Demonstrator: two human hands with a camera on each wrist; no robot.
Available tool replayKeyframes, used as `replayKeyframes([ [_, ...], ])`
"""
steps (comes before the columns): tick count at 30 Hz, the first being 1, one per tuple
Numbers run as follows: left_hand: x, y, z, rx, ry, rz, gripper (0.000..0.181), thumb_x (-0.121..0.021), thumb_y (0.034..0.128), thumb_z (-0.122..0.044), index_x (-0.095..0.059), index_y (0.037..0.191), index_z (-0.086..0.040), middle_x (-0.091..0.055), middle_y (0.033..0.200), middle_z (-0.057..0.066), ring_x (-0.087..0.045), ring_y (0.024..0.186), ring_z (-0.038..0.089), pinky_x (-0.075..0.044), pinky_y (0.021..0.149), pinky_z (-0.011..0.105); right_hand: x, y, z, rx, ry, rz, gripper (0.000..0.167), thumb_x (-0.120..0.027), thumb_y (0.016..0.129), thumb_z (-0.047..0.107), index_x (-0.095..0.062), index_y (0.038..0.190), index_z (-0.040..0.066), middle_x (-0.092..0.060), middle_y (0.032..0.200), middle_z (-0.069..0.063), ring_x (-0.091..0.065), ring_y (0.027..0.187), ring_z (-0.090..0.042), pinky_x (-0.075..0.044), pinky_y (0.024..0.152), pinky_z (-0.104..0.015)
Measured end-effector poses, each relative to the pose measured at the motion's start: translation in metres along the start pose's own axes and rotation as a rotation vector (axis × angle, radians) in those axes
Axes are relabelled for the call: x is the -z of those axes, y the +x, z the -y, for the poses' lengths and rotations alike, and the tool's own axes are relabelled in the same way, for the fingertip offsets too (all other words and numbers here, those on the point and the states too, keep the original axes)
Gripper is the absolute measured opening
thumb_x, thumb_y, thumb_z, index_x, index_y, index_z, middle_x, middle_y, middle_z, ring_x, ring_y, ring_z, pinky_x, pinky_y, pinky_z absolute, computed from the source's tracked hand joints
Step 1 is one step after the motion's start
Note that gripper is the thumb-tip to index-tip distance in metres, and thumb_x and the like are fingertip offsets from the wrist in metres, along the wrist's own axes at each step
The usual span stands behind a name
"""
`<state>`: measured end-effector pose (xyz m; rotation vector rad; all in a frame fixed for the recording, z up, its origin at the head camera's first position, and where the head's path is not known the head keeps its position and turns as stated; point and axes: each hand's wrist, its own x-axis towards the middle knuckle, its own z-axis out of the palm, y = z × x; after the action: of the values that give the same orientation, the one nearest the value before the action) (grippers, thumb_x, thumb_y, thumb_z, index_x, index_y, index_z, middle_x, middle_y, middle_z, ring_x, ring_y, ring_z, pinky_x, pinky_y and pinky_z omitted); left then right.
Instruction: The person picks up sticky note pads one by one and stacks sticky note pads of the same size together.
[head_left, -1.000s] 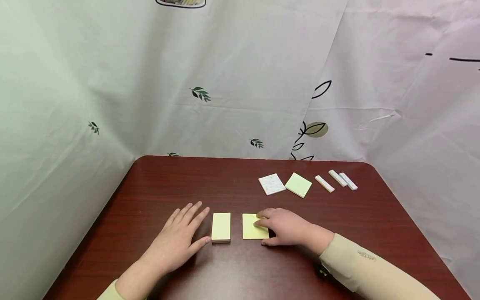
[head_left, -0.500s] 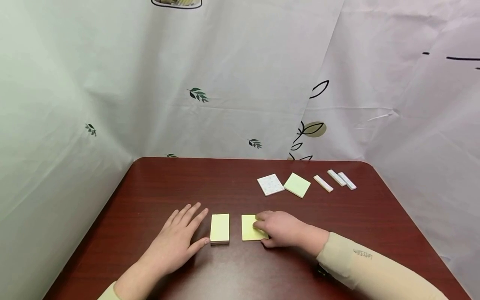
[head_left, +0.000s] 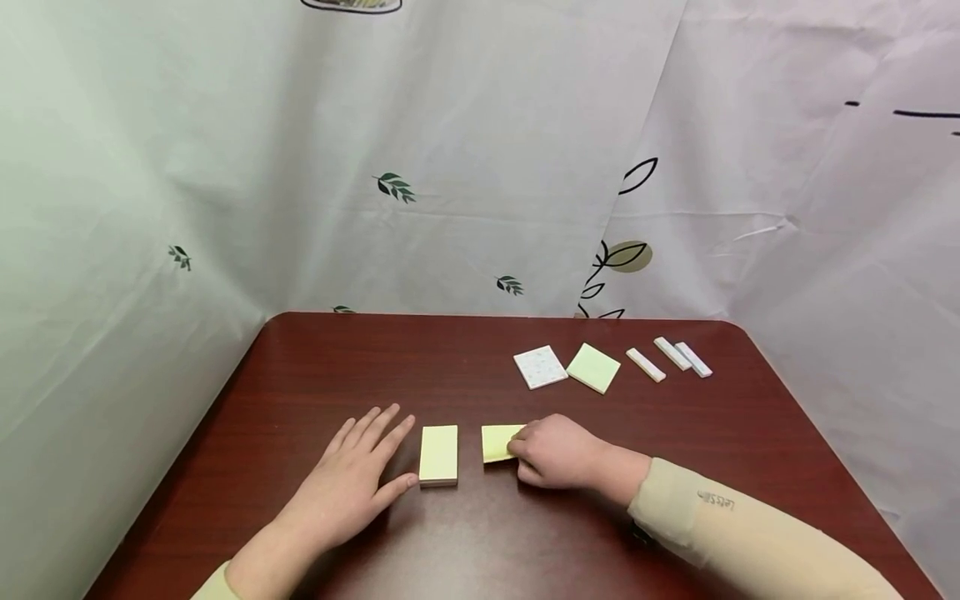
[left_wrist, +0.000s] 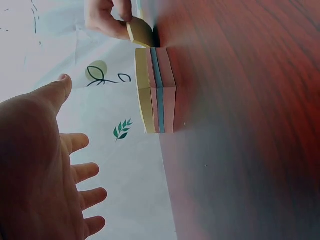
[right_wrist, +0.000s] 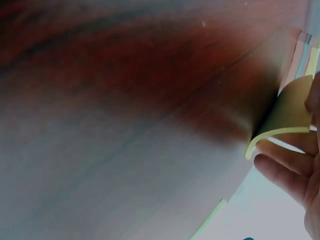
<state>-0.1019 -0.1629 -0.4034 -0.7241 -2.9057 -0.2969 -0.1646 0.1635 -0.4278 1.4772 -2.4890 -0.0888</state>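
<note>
A stack of sticky note pads [head_left: 438,452] lies mid-table, yellow on top; the left wrist view shows pink and blue layers [left_wrist: 159,92] beneath. My left hand [head_left: 351,482] is spread flat beside it with straight fingers, the thumb tip close to the stack's near left corner. To the right of the stack, my right hand [head_left: 558,452] pinches a square yellow sticky note pad [head_left: 497,442]. That pad's near edge is raised off the table, and the right wrist view shows the pad [right_wrist: 287,107] curving between thumb and fingers. Its right part is hidden by my hand in the head view.
Farther back on the brown table [head_left: 375,358] lie a white patterned square pad [head_left: 541,367] and a pale green square pad [head_left: 594,367]. Several narrow white strips [head_left: 646,365] lie to their right. Pale printed cloth [head_left: 450,167] hangs behind the table and along its sides.
My right hand's fingers have curled in from lying over the yellow pad to pinching it, and its near edge has come up. The left hand and the stack stay in place.
</note>
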Motion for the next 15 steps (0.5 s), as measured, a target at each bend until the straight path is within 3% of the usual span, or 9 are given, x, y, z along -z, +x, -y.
replayKeyframes([
  [3,0.0,-0.001,0.001,-0.002,0.001,-0.001,0.073,-0.057,0.0943,-0.057,-0.037,0.154,-0.02,-0.03,0.16,0.006,-0.026,0.146,0.033,-0.016,0.116,0.054,0.0,0.001,-0.001,-0.05,0.033,-0.013,0.019,-0.061,0.079,0.019,-0.045,0.069,0.017,-0.042,0.057,0.01,-0.044,0.051,-0.01,-0.037,0.046,-0.03],
  [6,0.0,-0.002,0.002,-0.007,0.002,0.001,0.073,-0.055,0.0948,-0.059,-0.037,0.154,-0.02,-0.029,0.16,0.006,-0.027,0.146,0.033,-0.016,0.116,0.054,0.004,0.003,-0.002,-0.166,0.136,-0.026,0.017,-0.058,0.081,0.016,-0.046,0.069,0.018,-0.038,0.057,0.011,-0.036,0.048,-0.008,-0.033,0.045,-0.028],
  [11,0.0,-0.002,0.003,-0.015,-0.005,-0.001,0.073,-0.051,0.0955,-0.061,-0.037,0.154,-0.02,-0.029,0.16,0.007,-0.027,0.146,0.034,-0.016,0.116,0.055,0.015,0.007,-0.008,-0.447,0.432,-0.066,0.012,-0.054,0.084,0.011,-0.059,0.077,0.02,-0.041,0.06,0.014,-0.039,0.054,-0.005,-0.035,0.053,-0.024],
  [15,0.0,0.0,0.004,-0.016,-0.013,-0.001,0.073,-0.051,0.0958,-0.061,-0.037,0.154,-0.02,-0.03,0.16,0.007,-0.026,0.146,0.034,-0.016,0.116,0.055,0.016,0.011,-0.014,-0.624,0.688,0.006,0.016,-0.052,0.086,0.009,-0.063,0.081,0.018,-0.047,0.06,0.012,-0.045,0.053,-0.004,-0.039,0.055,-0.024],
])
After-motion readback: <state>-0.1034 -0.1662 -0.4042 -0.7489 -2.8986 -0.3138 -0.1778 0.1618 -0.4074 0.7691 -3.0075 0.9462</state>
